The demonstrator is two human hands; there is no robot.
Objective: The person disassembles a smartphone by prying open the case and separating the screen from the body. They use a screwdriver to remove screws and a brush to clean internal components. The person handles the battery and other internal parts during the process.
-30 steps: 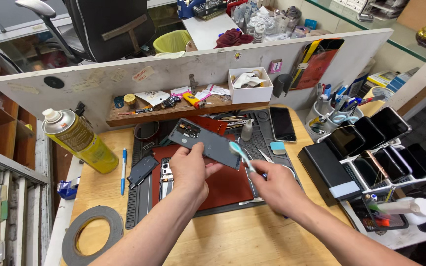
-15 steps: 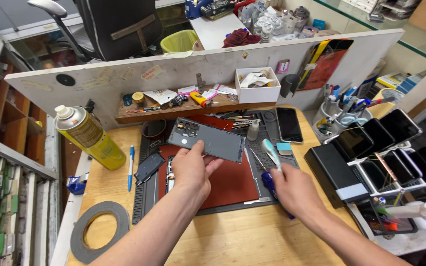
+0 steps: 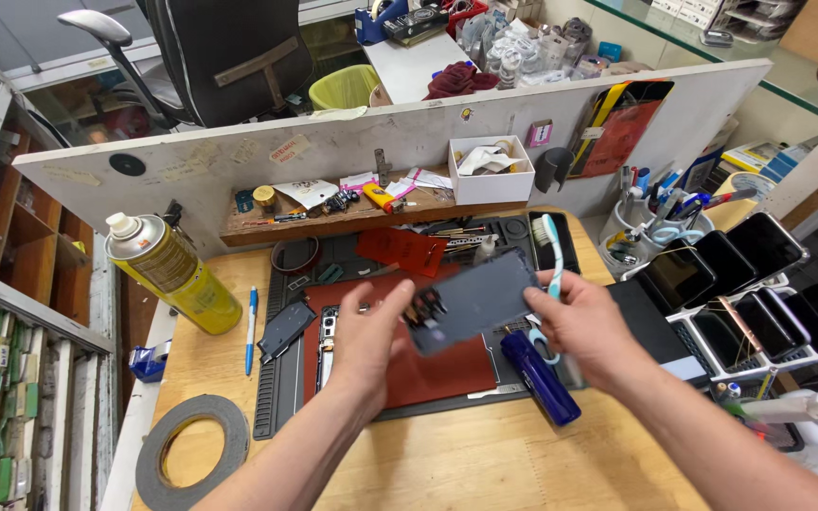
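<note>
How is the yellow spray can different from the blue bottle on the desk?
The yellow spray can stands tilted near the desk's left edge, while the blue bottle lies flat on the mat by the right hand. The yellow spray can is fatter, with a white nozzle; the blue bottle is slimmer and dark. Both are round tubes.

Past my hands, a white partition board (image 3: 239, 156) runs across the back of my wooden desk (image 3: 485, 464), with a narrow wooden ledge (image 3: 333, 220) fixed along its foot. Beyond the board stands a black office chair (image 3: 229, 52) and a yellow-green bin (image 3: 345, 87). To the left of my hands rise wooden shelves (image 3: 11, 218). The light is bright and even.
</note>
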